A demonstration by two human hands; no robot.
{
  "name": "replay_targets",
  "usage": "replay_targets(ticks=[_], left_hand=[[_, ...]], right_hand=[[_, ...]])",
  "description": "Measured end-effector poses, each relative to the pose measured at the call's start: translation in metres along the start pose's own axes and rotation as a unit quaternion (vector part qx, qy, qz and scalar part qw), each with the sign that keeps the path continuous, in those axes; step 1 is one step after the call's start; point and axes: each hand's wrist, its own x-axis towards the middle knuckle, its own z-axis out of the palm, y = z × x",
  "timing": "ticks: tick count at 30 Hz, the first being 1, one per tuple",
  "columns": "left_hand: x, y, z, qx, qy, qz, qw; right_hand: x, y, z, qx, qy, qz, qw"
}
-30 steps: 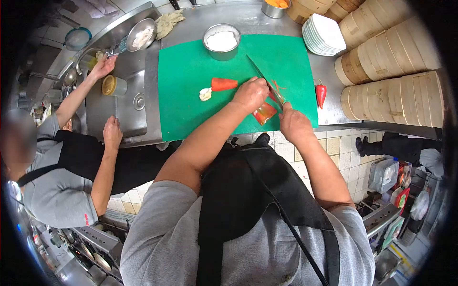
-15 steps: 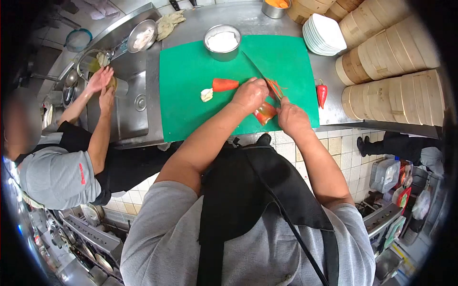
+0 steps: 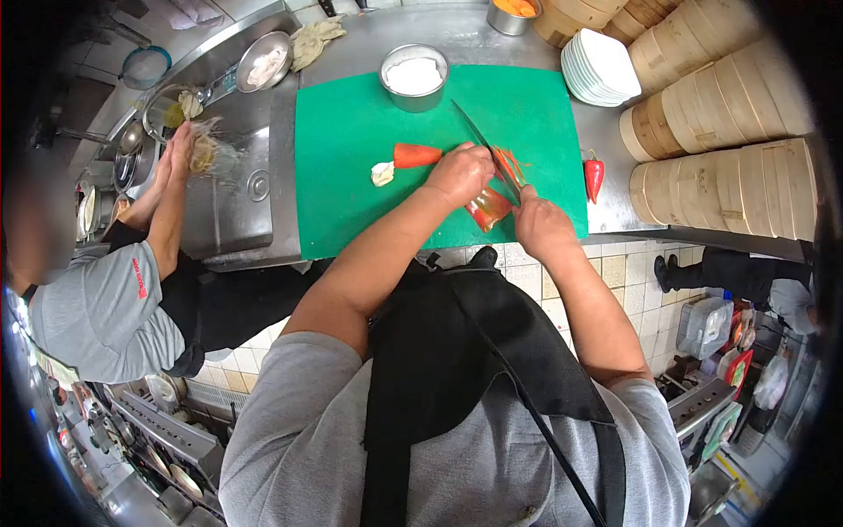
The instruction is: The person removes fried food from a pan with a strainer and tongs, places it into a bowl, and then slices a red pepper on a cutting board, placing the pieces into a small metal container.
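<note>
My right hand (image 3: 543, 227) is closed round the handle of a kitchen knife (image 3: 479, 133), whose blade points away from me and to the left. Fingers curled, my left hand (image 3: 464, 172) presses a piece of red pepper (image 3: 488, 209) onto the green cutting board (image 3: 351, 211), right beside the blade. Thin red strips (image 3: 511, 162) lie along the blade's right side. Left of my left hand rests another red pepper piece (image 3: 417, 156), and near it a whitish pepper core (image 3: 382, 174). My left fingertips are partly hidden.
A metal bowl of white stuff (image 3: 414, 76) stands at the board's far edge. To the right are a whole red pepper (image 3: 594, 177), stacked white dishes (image 3: 601, 68) and bamboo steamers (image 3: 720, 189). A co-worker (image 3: 105, 303) stands left at the sink (image 3: 233, 220).
My hands stay at the pepper, with the knife shifted only slightly. The co-worker's hands have come together at the sink, and water now splashes there.
</note>
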Motion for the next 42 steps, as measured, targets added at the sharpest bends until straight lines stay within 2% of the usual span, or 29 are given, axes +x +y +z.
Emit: replay_targets(ticks=[2, 6, 8, 12, 18, 20, 24, 29, 35, 38, 42], left_hand=[[0.002, -0.002, 0.000, -0.014, -0.020, -0.009, 1.000], [0.002, 0.000, -0.004, -0.001, -0.030, -0.006, 1.000], [0.000, 0.000, -0.006, -0.033, 0.002, 0.007, 0.999], [0.002, -0.005, -0.004, -0.026, -0.014, 0.007, 1.000], [-0.002, 0.000, -0.008, -0.042, -0.003, 0.009, 0.999], [-0.001, -0.002, -0.007, -0.033, -0.003, 0.008, 0.999], [0.001, -0.005, -0.007, -0.022, -0.005, 0.031, 0.999], [-0.004, -0.002, -0.008, -0.039, 0.010, 0.009, 0.999], [-0.004, -0.001, -0.011, -0.026, 0.008, 0.023, 0.999], [-0.004, -0.003, -0.009, -0.040, 0.020, 0.026, 0.999], [-0.003, -0.005, -0.006, -0.036, 0.026, 0.022, 0.999]], right_hand=[[0.008, 0.004, 0.018, 0.015, 0.052, -0.006, 0.999], [0.008, 0.003, 0.007, 0.026, 0.047, -0.007, 0.999], [0.002, 0.003, 0.001, 0.021, 0.037, -0.015, 0.999], [0.015, 0.004, 0.017, 0.031, 0.054, -0.006, 0.998], [0.007, -0.003, 0.004, 0.015, 0.007, 0.015, 1.000], [0.014, -0.001, 0.016, 0.029, 0.036, -0.001, 0.999], [0.011, -0.003, 0.000, 0.012, 0.023, -0.008, 1.000], [0.014, 0.000, 0.017, 0.011, 0.052, -0.022, 0.998], [0.010, -0.006, 0.002, 0.000, 0.006, 0.009, 1.000], [0.014, -0.005, 0.012, 0.013, 0.033, -0.004, 0.999], [0.013, -0.006, 0.001, 0.005, 0.014, -0.002, 1.000]])
